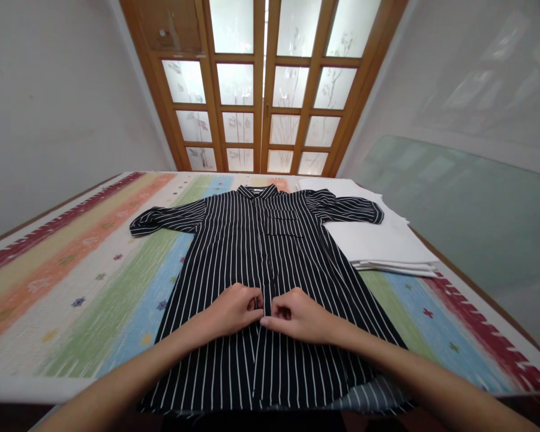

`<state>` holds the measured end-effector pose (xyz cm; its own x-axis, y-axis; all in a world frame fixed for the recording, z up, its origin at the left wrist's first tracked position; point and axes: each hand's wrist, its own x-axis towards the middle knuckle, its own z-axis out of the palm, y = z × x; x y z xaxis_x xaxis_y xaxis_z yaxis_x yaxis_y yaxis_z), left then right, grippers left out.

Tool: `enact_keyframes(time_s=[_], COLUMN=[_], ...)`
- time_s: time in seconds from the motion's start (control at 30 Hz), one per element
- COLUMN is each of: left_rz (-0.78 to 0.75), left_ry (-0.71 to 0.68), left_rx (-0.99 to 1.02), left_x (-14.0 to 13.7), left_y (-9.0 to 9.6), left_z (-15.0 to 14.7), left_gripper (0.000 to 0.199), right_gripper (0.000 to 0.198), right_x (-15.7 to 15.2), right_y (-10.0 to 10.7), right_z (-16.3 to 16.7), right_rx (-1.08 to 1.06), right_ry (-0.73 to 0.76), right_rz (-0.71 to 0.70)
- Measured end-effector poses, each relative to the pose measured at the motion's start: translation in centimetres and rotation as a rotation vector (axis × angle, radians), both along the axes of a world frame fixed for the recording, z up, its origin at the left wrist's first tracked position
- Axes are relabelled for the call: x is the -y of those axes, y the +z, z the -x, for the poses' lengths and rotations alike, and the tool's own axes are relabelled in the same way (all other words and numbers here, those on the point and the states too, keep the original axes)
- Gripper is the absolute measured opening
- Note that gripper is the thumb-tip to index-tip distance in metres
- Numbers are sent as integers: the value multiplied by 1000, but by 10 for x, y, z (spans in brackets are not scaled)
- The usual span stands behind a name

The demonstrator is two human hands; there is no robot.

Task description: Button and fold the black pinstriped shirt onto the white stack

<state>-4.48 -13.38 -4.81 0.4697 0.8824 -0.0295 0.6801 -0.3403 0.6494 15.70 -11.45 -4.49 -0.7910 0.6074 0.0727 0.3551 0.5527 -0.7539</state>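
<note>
Two bare hands meet low on a black cloth shirt with thin white stripes (234, 258), which lies front up on a table cover with bright stripes of many colours (130, 294). The left hand (239, 309) and the right hand (303, 317) both have curled fingers, with thumbs close in; I cannot tell if they pinch the cloth. This looks like the step of fixing the shirt's front, maybe its buttons. The next move seems to need both sides lined up, with small, careful pinches.
</note>
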Motion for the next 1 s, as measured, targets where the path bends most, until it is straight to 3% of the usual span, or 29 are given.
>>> enact_keyframes(time_s=[0.13,0.33,0.67,0.87,1.0], left_rz=[-14,-112,-121,-115,-114], left_ry=[-16,-1,33,2,8], left_rx=[-41,-73,-162,-148,-127], left_x=[7,22,31,30,31], left_y=[-2,-4,2,-1,-1], left_z=[-4,-11,-20,-18,-19], left_gripper=[9,15,12,17,15], right_gripper=[41,32,12,12,15], right_x=[7,2,7,4,2], right_y=[-1,2,-7,-9,-11], right_z=[6,2,-1,-3,-6], right_rx=[58,100,128,37,24], right_ry=[-116,-220,-173,-134,-154], right_rz=[42,54,16,189,189])
